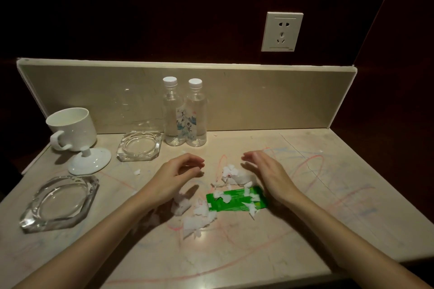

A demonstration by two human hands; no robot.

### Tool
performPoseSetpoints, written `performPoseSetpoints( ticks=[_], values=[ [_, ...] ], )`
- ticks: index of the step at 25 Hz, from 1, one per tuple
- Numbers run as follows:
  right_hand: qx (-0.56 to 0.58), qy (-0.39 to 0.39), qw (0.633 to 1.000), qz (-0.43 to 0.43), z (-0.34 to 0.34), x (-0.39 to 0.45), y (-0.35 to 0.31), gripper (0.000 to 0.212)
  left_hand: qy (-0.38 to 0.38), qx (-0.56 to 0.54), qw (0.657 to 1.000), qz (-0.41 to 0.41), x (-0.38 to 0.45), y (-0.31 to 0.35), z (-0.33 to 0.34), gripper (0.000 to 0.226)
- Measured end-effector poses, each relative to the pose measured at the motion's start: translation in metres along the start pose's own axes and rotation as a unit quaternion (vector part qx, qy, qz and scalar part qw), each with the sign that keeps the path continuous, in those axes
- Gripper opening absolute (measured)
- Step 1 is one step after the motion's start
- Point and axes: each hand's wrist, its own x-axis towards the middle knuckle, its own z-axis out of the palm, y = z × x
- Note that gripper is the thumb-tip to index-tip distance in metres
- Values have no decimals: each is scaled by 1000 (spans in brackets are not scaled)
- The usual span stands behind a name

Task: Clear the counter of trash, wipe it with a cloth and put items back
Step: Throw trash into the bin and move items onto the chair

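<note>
While your forearms reach in from the near edge of the desk (270, 248), both of your hands hover low over a scatter of trash at its middle. Nearest you lie torn white tissue scraps (198, 219), spread in a loose patch that runs from under your left wrist across to a flat green wrapper (236, 199), which has smaller white bits lying on top of it. A further clump of tissue (232, 175) sits just beyond the wrapper, between your two hands. Your left hand (175, 177) is to the left of the trash, fingers loosely curled and holding nothing, thumb and fingertips apart. Your right hand (267, 172) is to the right of it, palm turned inward, fingers nearly straight and together, also holding nothing; whether its edge touches the desk you cannot tell. Red and blue crayon-like scribbles (312, 166) loop across the desk surface on both sides. At the near left stands a large glass ashtray (60, 203), and beyond it a white lid (90, 162) lies knob up beside a white cup (71, 128) at the far left. A second glass ashtray (139, 146) sits just right of the lid. Two clear water bottles (185, 115) with white caps stand upright and touching against the backsplash, and a white wall socket (281, 31) is mounted above, to the far right.
</note>
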Motion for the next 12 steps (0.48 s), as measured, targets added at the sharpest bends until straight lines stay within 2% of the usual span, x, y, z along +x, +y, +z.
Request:
performPoseSetpoints(
  ticks=[2,4,6,12],
  values=[
    [40,81,995,35,-18,15,10,35,28,-18,999,-6,-7,0,-13,18],
    [-12,114,992,51,-23,26,19,38,50,-14,999,-12,-17,-1,-24,19],
    [-43,103,992,52,-11,31,21,39,62,3,998,-13,-26,-2,-33,20],
    [-55,-1,998,16,49,26,-11,38,125,85,988,-18,-41,-19,-61,22]
  ],
)
